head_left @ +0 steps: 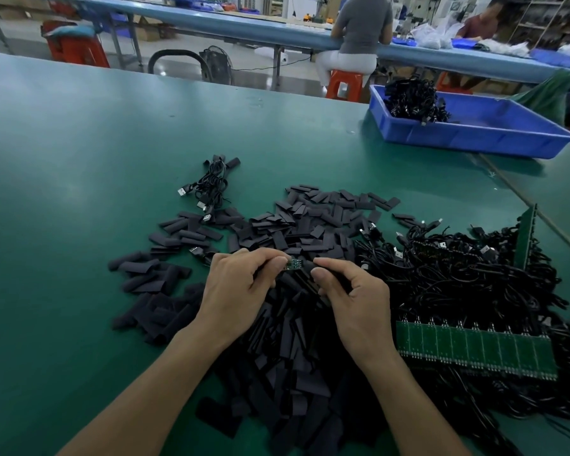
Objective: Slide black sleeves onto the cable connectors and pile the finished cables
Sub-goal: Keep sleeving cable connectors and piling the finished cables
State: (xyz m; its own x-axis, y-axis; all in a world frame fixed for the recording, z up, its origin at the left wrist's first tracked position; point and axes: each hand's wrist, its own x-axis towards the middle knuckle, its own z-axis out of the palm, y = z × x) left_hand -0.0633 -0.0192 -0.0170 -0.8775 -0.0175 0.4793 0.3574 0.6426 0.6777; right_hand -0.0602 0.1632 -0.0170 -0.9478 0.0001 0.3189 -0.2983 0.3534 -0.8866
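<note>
Head view, the only one. The left hand [241, 284] and the right hand [352, 297] meet above the green surface [79, 166], over a wide heap of loose sleeves [310, 222]. The left fingers [277, 260] are curled and pinch a connector [293, 264], a small green board w/ parts on it, and it is bare. The right fingers [324, 262], thumb and forefinger, pinch a dark piece just beside the board's free end. I judge it is one black sleeve [307, 268], but vs. the dark heap under it the outline is not sure. The cable of this connector is hidden by the left hand.

To the right lies a tangle of cables [458, 278] w/ green board strips [474, 350] in it, prob. the ones not done yet. Farther off, to the left, a small bundle [211, 185] w/ USB plugs lies apart; prob. this is the finished pile. A blue tray [474, 141] w/ more cables stands at the far right.

Step in hand, I think: the start of the sliding, w/ the sleeve at the board's end but not over it. The next move needs the sleeve mouth open and in line w/ the board, then a push along it while the left hand holds firm. The parts on the board may catch the sleeve's edge. After that, the cable goes to the pile.
</note>
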